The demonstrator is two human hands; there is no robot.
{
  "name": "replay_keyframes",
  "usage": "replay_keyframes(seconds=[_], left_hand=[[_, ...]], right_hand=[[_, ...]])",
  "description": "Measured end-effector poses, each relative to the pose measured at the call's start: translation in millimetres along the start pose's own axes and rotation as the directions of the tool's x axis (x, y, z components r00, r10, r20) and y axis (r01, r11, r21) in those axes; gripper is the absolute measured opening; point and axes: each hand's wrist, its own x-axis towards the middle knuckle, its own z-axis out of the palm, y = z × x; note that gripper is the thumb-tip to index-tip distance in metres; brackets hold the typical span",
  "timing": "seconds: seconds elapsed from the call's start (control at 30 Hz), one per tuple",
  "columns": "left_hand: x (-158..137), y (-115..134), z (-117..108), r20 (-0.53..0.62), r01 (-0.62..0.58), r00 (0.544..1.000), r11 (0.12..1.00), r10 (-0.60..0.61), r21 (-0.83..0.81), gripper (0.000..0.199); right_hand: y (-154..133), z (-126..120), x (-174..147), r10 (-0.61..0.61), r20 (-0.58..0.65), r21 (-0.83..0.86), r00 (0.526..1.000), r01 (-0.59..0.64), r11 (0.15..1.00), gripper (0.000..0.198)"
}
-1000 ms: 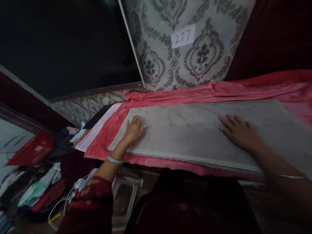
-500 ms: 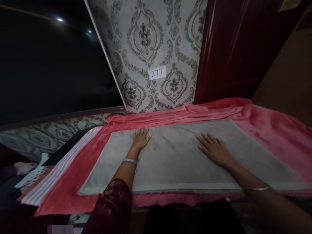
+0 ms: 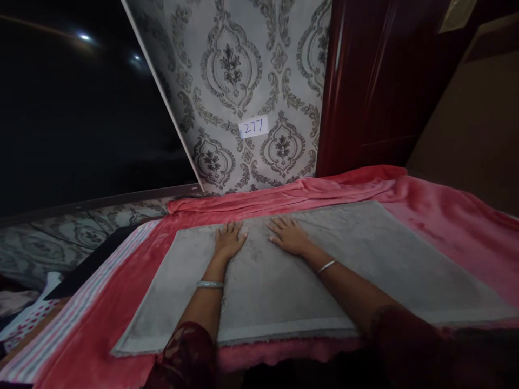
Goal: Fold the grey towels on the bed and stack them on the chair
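Note:
A grey towel (image 3: 275, 286) lies spread flat over a red and pink blanket (image 3: 430, 221). Near the towel's far edge, left of its middle, my left hand (image 3: 230, 241) rests palm down with the fingers spread. To its right, a short gap away, my right hand (image 3: 291, 236) also lies flat on the towel, fingers apart. Neither hand grips anything. Faint creases show in the cloth around the right hand. The blanket shows beyond the towel on all sides, bunched in folds along the back.
A large dark screen (image 3: 81, 119) stands at the back left. Patterned wallpaper (image 3: 231, 70) carries a paper label reading 277 (image 3: 253, 126). A dark red wooden panel (image 3: 365, 86) and a brown board (image 3: 474, 119) are at the right. Striped cloth (image 3: 89, 292) lies left.
My right hand has slid left across the towel, closer to my left hand. The left hand stays in about the same place on the cloth. The view has shifted slightly.

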Motion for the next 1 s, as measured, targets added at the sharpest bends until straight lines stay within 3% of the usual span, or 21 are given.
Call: replay_keyframes(seconds=[0.23, 0.3, 0.4, 0.5, 0.63, 0.77, 0.83, 0.87, 0.93, 1.0], left_hand=[[-1.8, -1.9, -1.8, -0.045, -0.024, 0.999, 0.998, 0.021, -0.059, 0.064], [-3.5, -3.0, -1.0, -0.094, -0.131, 0.988, 0.986, 0.122, -0.099, 0.061], [-4.3, -4.1, 1.4, -0.085, -0.354, 0.935, 0.926, 0.345, -0.133, 0.056], [-2.9, -4.5, 3.3, -0.031, -0.403, 0.915, 0.905, 0.403, -0.138, 0.052], [-0.4, -4.8, 4.1, -0.017, -0.382, 0.923, 0.914, 0.384, -0.135, 0.053], [1.5, -5.7, 5.4, -0.036, -0.387, 0.922, 0.914, 0.385, -0.126, 0.053], [2.3, -6.0, 5.9, -0.055, -0.390, 0.921, 0.912, 0.386, -0.127, 0.053], [2.6, -5.9, 5.8, -0.061, -0.389, 0.921, 0.912, 0.384, -0.130, 0.053], [2.5, -5.1, 4.7, -0.064, -0.383, 0.924, 0.914, 0.377, -0.132, 0.053], [1.9, -4.0, 2.9, -0.063, -0.376, 0.927, 0.918, 0.370, -0.126, 0.053]], right_hand=[[7.6, 12.1, -6.3, -0.022, -0.003, 0.029, 1.000, 0.022, 0.999, 0.063], [7.3, 10.9, -7.2, -0.035, -0.001, 0.038, 0.999, 0.035, 0.999, 0.063], [2.9, 7.2, -10.7, -0.112, 0.030, 0.065, 0.993, 0.110, 0.992, 0.063], [-5.6, 1.6, -21.2, -0.209, 0.093, 0.100, 0.974, 0.199, 0.975, 0.065], [-26.2, -2.6, -57.3, -0.351, 0.145, 0.181, 0.925, 0.324, 0.929, 0.069], [-50.4, -1.5, -107.4, -0.523, 0.154, 0.349, 0.838, 0.449, 0.823, 0.070], [-50.6, -4.6, -120.4, -0.601, 0.137, 0.429, 0.787, 0.500, 0.753, 0.063], [-44.6, -8.1, -121.0, -0.607, 0.118, 0.447, 0.786, 0.503, 0.739, 0.059], [-18.5, -18.4, -110.4, -0.497, 0.054, 0.411, 0.866, 0.434, 0.802, 0.055], [22.4, -29.1, -89.5, -0.242, -0.056, 0.309, 0.969, 0.247, 0.918, 0.059]])
